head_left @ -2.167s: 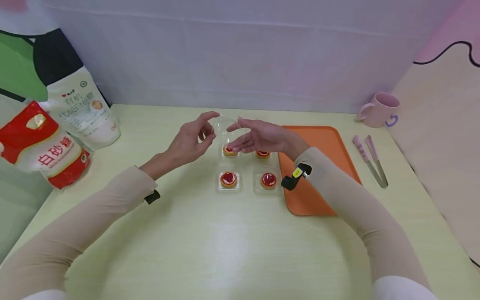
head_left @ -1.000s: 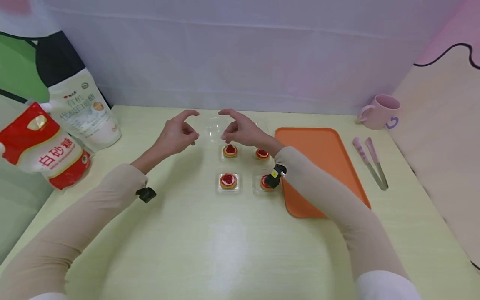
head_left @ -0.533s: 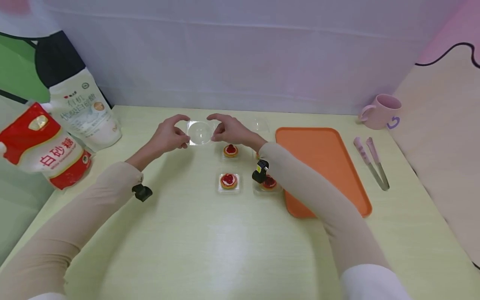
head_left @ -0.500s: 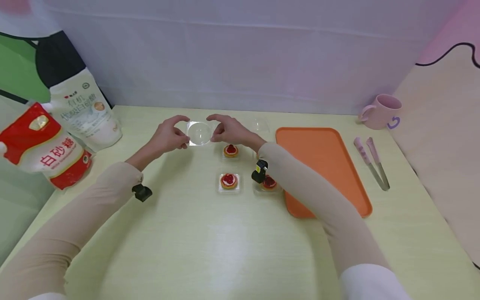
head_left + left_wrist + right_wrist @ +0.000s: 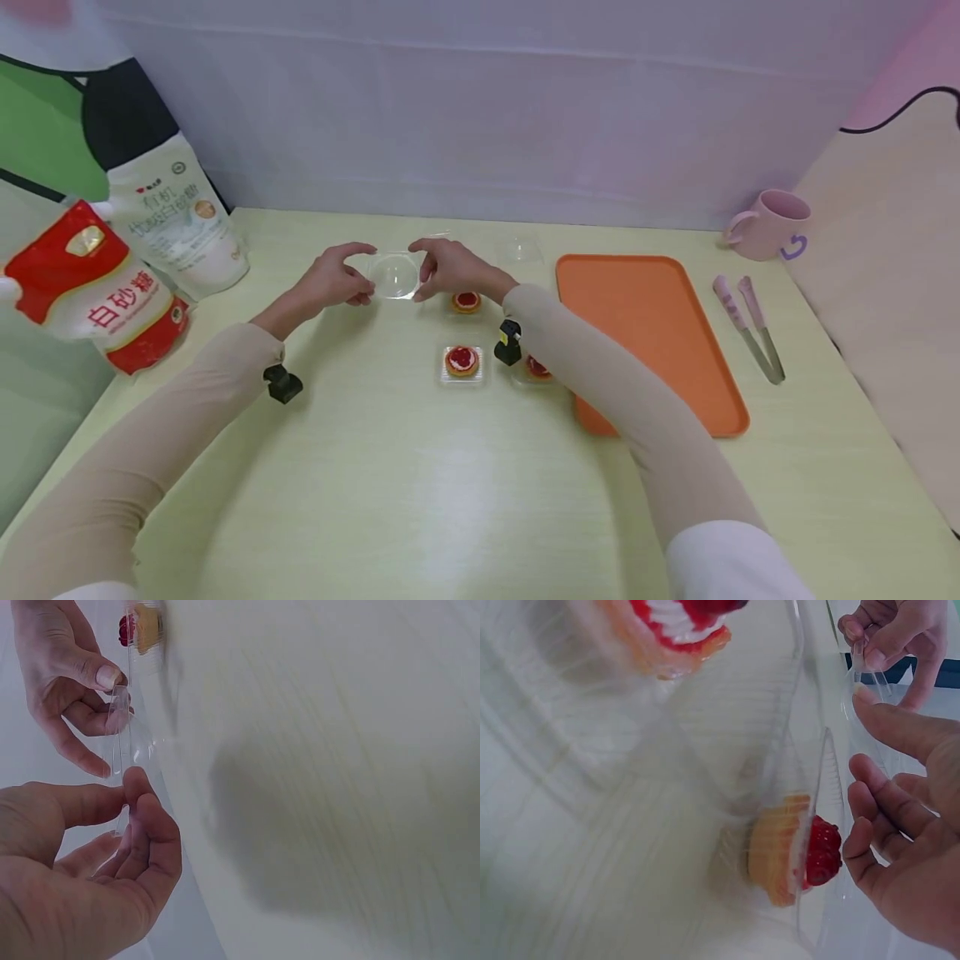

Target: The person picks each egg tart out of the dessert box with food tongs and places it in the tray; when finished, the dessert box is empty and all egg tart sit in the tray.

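Between the hands, above the back of the table, a clear plastic square lid with a round dome (image 5: 395,276) is held by opposite edges. The left hand (image 5: 330,277) grips its left edge; in the left wrist view the thumb (image 5: 90,804) and index finger pinch the thin plastic. The right hand (image 5: 453,271) grips the right edge with thumb and index finger, its other fingers loosely bent in the right wrist view. Just beneath the right hand, a red-topped tart (image 5: 466,302) sits in a clear box. Closer to the person is another boxed tart (image 5: 462,362).
A third tart (image 5: 537,367) is partly hidden by the right wrist camera. Another open clear lid (image 5: 517,249) lies behind. An orange tray (image 5: 652,333), tongs (image 5: 753,329) and a pink mug (image 5: 768,225) stand right. Sugar bags (image 5: 112,300) stand left.
About two seconds ago both hands were over the back boxes. They have since moved left; the right hand is now closer to the left, with the domed lid held level and slightly lower.
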Motion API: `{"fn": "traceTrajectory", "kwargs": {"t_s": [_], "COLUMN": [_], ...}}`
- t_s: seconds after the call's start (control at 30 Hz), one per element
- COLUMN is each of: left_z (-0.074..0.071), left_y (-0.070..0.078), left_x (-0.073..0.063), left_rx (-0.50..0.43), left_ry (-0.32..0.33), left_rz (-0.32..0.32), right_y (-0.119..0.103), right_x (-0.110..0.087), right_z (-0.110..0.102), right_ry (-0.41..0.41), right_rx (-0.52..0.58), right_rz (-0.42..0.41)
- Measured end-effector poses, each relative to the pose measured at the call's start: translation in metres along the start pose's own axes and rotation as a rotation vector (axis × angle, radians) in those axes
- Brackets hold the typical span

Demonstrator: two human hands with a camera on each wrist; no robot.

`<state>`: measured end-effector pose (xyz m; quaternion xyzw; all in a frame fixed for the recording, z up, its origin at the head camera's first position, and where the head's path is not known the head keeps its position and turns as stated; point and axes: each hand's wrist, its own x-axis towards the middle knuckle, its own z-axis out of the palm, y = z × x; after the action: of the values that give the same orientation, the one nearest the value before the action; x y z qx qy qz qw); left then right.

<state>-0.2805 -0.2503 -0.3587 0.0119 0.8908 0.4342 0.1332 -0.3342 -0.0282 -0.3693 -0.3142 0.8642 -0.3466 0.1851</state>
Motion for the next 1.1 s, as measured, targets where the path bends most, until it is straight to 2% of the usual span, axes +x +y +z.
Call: {"fn": "traceTrajectory", "kwargs": {"t_s": [0.23,0.5,0.73,1.1], "left_z": [-0.003,-0.001,0.001,0.004], "left_y": [-0.005,-0.010,-0.015,-0.014], "left_x": [0.001,0.007,0.014,0.020], "left_rx": [-0.028,-0.013,0.019,0.023], "left_ry": [-0.048,-0.080,-0.082,-0.082], "left_rz": [-0.029,-0.066,-0.084,-0.088], "right_y": [-0.001,-0.003,-0.004,-0.004], "right_x": [0.004,0.006,0.008,0.009], "right_z": [0.003,0.006,0.008,0.007], "right_ry": [-0.018,-0.029,-0.030,-0.038], "right_rx": [-0.075,-0.167,-0.223,-0.241], "right_rz": [-0.004,0.022,0.049,0.100]}}
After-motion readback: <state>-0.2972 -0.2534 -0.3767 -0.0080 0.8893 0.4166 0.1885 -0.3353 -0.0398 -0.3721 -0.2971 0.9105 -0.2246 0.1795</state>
